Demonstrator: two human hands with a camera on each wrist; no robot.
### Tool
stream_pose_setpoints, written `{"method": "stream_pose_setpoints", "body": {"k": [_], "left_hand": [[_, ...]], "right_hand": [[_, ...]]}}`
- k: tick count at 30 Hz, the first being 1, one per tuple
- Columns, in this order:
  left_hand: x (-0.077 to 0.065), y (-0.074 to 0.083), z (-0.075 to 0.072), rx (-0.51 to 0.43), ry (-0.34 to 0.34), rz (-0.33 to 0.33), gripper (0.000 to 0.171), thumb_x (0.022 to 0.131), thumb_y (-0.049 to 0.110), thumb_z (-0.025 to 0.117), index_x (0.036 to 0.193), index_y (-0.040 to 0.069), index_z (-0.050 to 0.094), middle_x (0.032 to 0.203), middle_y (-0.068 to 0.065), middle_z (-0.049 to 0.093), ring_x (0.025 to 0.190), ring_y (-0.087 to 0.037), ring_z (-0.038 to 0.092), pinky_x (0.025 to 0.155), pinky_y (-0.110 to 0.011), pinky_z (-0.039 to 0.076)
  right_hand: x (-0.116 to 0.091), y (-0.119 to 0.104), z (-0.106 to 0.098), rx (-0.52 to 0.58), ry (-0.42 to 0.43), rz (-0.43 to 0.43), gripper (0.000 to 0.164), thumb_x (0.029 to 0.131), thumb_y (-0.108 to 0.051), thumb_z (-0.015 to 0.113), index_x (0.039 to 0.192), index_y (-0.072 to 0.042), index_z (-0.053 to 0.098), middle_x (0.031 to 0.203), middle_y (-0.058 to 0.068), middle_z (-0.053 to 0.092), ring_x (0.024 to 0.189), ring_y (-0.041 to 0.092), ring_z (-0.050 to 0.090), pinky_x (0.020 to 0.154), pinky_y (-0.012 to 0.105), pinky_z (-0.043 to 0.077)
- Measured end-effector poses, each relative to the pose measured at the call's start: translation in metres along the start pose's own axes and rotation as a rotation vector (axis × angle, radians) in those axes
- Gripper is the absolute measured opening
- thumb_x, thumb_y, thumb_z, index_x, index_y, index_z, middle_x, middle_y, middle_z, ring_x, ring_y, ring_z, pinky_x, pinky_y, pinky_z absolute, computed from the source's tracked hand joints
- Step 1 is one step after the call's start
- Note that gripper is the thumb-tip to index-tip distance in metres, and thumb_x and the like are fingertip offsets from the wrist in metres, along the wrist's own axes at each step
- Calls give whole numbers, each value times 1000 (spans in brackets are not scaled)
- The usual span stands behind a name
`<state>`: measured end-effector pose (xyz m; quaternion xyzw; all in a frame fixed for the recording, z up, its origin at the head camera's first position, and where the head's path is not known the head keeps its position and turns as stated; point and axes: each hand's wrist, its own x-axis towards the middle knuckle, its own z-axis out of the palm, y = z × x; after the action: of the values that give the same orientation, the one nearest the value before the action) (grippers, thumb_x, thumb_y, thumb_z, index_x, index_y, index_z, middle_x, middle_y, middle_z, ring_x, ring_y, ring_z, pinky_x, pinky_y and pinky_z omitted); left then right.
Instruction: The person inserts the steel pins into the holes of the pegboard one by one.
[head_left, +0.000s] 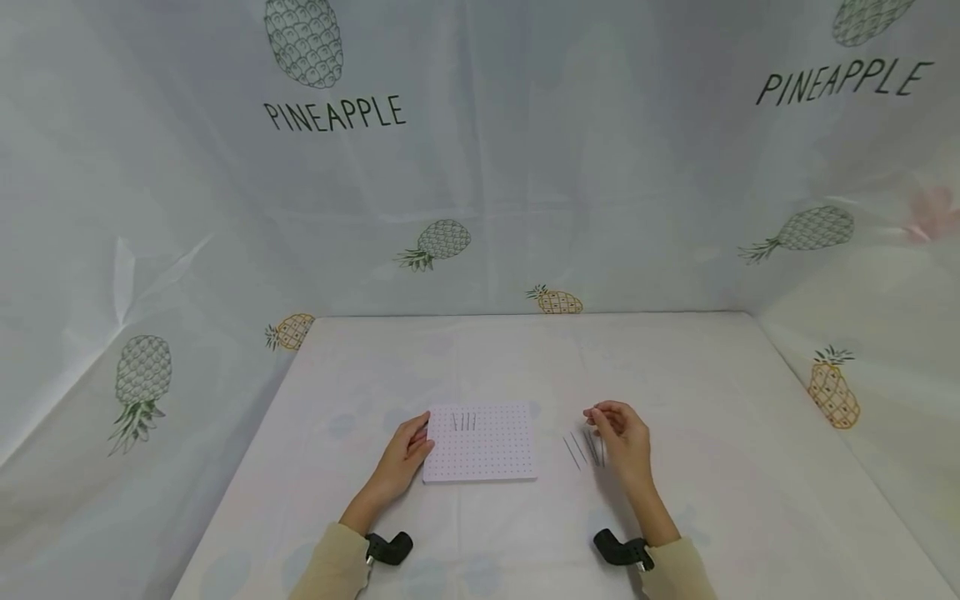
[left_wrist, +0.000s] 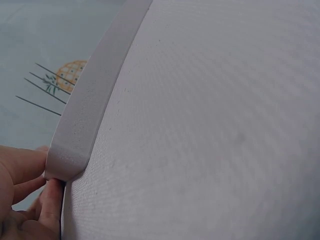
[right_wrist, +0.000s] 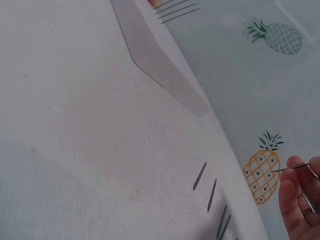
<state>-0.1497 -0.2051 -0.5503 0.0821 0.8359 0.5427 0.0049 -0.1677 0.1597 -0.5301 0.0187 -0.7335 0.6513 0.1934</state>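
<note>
A white pegboard (head_left: 483, 454) with rows of small holes lies on the table. Several thin dark needles (head_left: 463, 422) stand upright in one row near its far left corner, and the left wrist view shows these standing needles (left_wrist: 44, 102) beyond the board's edge. My left hand (head_left: 405, 454) grips the board's left side, thumb on one face and fingers at the edge. To the right of the board, my right hand (head_left: 624, 437) pinches one needle (right_wrist: 286, 169) between thumb and fingertips, raised above the table. Loose needles (head_left: 576, 450) lie beneath and left of that hand.
A white cloth with faint spots covers the table (head_left: 360, 358). Behind and at both sides hangs a pineapple-print curtain (head_left: 487, 167). Each wrist bears a black camera mount (head_left: 392, 548).
</note>
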Motion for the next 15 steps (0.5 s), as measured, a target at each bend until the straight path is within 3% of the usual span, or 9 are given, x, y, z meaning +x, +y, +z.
{"method": "stream_pose_setpoints", "body": {"k": [11,15], "left_hand": [[0,3,0,11,-5,-4,54,102,3,55,150,-6,35,148,-28,37,132,-41,45,110,-47,39],[0,2,0,14,-2,-1,54,102,3,55,150,-6,35,147,-27,38,131,-40,46,110,-46,39]], "right_hand": [[2,-9,21,58,-83,-50,6,93,9,63,97,14,62,91,30,68,77,16,68,64,19,57],[3,-9,29,59,-118,-29,6,93,11,63,97,13,62,91,28,68,78,12,68,66,19,58]]}}
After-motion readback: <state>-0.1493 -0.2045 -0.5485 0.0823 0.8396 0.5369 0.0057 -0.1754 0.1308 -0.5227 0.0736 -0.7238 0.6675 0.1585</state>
